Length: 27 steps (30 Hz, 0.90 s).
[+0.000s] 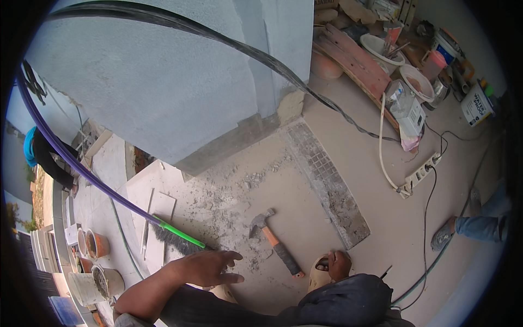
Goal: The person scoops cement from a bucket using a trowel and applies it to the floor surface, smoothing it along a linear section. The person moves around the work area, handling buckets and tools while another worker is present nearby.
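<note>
My left hand (215,264) reaches over the floor by my leg, open with fingers apart, near the bristles of a green-backed broom (182,235) with a purple handle. My right hand (338,264) is low beside my clog-covered foot (321,272), its fingers curled; what is in them, if anything, is hidden. A hammer (278,250) with orange and black handle lies between my hands among grey rubble (229,218). Beyond it runs a tile-wide strip of exposed rough mortar (327,185) in the beige floor, and loose tile pieces (162,204) lie left of the broom.
A wall (141,82) stands ahead. Buckets (106,283) are at left, a bent-over person (52,163) beyond. At right are a pink board (354,60), tubs, a power strip (422,173), trailing cords and another person's jeans-clad legs (479,228). Black cables (245,46) cross the upper view.
</note>
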Each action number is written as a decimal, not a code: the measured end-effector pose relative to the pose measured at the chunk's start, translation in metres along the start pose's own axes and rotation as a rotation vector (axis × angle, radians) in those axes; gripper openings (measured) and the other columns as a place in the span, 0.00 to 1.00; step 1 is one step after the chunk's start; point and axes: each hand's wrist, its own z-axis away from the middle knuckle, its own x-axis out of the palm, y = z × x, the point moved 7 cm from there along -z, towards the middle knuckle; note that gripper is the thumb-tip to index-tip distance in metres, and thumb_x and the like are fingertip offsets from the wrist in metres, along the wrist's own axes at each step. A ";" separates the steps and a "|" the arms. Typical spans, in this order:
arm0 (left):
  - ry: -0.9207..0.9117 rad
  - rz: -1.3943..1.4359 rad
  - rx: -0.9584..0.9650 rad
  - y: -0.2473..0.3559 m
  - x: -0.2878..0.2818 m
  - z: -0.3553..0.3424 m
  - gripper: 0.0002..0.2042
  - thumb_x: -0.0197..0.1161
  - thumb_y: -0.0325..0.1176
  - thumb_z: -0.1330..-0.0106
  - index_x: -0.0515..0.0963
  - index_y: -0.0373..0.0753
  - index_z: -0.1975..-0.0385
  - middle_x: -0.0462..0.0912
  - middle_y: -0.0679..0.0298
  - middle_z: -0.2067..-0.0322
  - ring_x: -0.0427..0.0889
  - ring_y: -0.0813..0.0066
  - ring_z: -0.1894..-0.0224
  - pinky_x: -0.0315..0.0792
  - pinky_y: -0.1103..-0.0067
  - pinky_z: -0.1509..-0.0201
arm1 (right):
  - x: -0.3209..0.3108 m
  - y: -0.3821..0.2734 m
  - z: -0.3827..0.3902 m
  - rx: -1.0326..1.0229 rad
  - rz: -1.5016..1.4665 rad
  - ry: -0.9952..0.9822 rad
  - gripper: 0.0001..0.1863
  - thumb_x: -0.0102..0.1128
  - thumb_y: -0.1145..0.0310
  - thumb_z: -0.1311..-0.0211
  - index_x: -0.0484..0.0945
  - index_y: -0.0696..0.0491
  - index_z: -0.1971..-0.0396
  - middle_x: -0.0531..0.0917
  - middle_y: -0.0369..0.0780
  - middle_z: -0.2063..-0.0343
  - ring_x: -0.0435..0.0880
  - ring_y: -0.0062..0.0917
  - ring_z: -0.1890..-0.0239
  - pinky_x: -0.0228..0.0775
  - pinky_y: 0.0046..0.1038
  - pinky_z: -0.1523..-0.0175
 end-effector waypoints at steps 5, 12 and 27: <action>0.017 -0.005 0.028 -0.002 0.002 -0.001 0.39 0.60 0.61 0.29 0.65 0.33 0.31 0.81 0.46 0.42 0.84 0.50 0.46 0.74 0.66 0.37 | -0.004 0.002 0.001 -0.002 -0.024 0.009 0.18 0.62 0.62 0.30 0.71 0.55 0.78 0.75 0.50 0.80 0.76 0.53 0.75 0.64 0.48 0.69; 0.020 0.030 0.032 -0.007 0.005 -0.001 0.39 0.60 0.60 0.29 0.65 0.31 0.31 0.80 0.42 0.42 0.88 0.51 0.56 0.75 0.66 0.39 | 0.004 0.005 0.004 -0.012 0.007 0.013 0.15 0.59 0.61 0.29 0.75 0.53 0.76 0.78 0.48 0.78 0.78 0.50 0.74 0.68 0.48 0.69; -0.019 0.051 0.031 -0.006 0.001 0.003 0.38 0.59 0.59 0.28 0.64 0.33 0.30 0.79 0.42 0.41 0.81 0.47 0.41 0.74 0.64 0.37 | 0.003 0.009 -0.007 0.061 0.026 -0.031 0.16 0.57 0.61 0.28 0.76 0.54 0.76 0.79 0.49 0.75 0.79 0.51 0.71 0.68 0.48 0.66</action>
